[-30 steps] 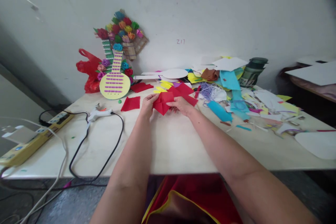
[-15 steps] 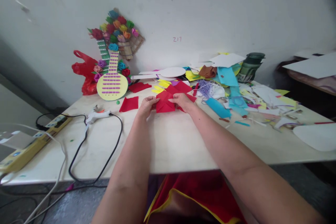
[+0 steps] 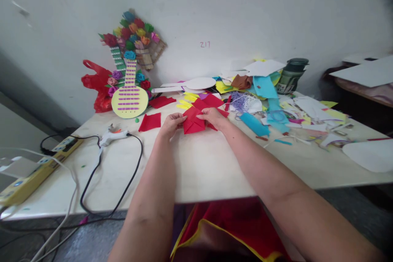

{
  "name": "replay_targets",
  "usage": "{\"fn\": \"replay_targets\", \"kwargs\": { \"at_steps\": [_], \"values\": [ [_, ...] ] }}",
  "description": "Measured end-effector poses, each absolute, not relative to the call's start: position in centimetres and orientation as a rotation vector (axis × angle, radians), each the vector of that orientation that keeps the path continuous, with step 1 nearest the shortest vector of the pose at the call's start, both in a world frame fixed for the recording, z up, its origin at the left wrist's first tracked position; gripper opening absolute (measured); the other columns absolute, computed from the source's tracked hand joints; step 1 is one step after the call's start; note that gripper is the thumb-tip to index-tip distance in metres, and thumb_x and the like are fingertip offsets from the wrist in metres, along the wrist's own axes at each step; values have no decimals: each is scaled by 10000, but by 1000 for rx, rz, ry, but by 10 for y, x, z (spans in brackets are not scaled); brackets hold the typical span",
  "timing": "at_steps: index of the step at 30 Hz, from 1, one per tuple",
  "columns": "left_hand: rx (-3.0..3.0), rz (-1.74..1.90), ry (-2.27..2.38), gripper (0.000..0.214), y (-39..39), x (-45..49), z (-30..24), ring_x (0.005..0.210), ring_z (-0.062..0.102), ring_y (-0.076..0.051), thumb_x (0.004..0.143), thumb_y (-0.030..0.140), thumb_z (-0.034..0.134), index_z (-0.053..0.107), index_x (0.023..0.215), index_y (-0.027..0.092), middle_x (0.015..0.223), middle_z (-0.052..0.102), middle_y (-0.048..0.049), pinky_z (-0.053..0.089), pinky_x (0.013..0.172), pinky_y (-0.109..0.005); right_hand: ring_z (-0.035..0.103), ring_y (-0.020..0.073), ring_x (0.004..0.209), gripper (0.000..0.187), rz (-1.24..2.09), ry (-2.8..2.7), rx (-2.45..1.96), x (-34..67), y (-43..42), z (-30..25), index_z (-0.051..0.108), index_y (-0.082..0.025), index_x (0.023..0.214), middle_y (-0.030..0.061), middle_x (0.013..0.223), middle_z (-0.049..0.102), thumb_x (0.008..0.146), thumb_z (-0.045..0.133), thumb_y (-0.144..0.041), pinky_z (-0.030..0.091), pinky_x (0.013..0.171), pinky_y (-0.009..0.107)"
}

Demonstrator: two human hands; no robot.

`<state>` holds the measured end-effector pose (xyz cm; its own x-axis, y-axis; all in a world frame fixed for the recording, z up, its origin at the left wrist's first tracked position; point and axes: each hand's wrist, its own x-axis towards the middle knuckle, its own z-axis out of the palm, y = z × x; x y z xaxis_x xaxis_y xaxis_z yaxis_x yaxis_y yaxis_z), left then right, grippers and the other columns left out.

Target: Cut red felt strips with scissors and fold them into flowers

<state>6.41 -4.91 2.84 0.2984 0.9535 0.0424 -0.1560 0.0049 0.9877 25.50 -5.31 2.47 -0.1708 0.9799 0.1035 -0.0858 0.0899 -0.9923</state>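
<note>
A creased, folded piece of red paper (image 3: 194,123) is held over the table between my two hands. My left hand (image 3: 172,124) pinches its left edge between thumb and fingers. On the opposite side, the thumb and fingers of my right hand (image 3: 214,118) are closed on the upper right edge. More red paper (image 3: 210,100) lies behind and under my right hand, beside yellow paper petals (image 3: 186,102). Left of my left hand rests a separate red paper piece (image 3: 150,122), slightly curled at one edge.
A glue gun (image 3: 114,135) with a looping black cord lies at left, near a yellow power strip (image 3: 39,172). A yellow paper guitar (image 3: 129,100) leans among paper flowers. Paper scraps, blue strips (image 3: 254,125) and a green bottle (image 3: 291,77) crowd the right side.
The camera view has shifted slightly. Both hands keep their grip on the red paper, which looks tilted a little differently, its lower edge slightly lower in view.
</note>
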Motion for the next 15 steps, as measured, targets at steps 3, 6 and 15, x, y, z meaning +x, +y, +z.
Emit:
{"fn": "replay_targets", "kwargs": {
  "at_steps": [3,6,15],
  "values": [
    [1234,1060,854,294,-47,62,27,458,496,-80,512,304,761,521,591,152,525,523,22,419,487,-215,467,77,453,246,1300,-1324,-993,256,-54,25,511,-164,553,-58,496,549,525,722,-288,350,468,216],
    [1223,1053,871,283,-45,62,25,450,498,-84,512,306,756,534,595,151,518,527,18,418,482,-218,461,77,451,249,1288,-1325,-995,257,-53,23,512,-165,546,-58,494,546,521,724,-292,340,464,216],
    [1186,1053,908,232,-43,62,23,464,536,-105,511,250,733,578,639,135,533,568,0,438,503,-237,427,72,444,279,1267,-1341,-1004,258,-51,20,479,-167,527,-69,469,497,529,714,-317,296,451,210]
  ]
}}
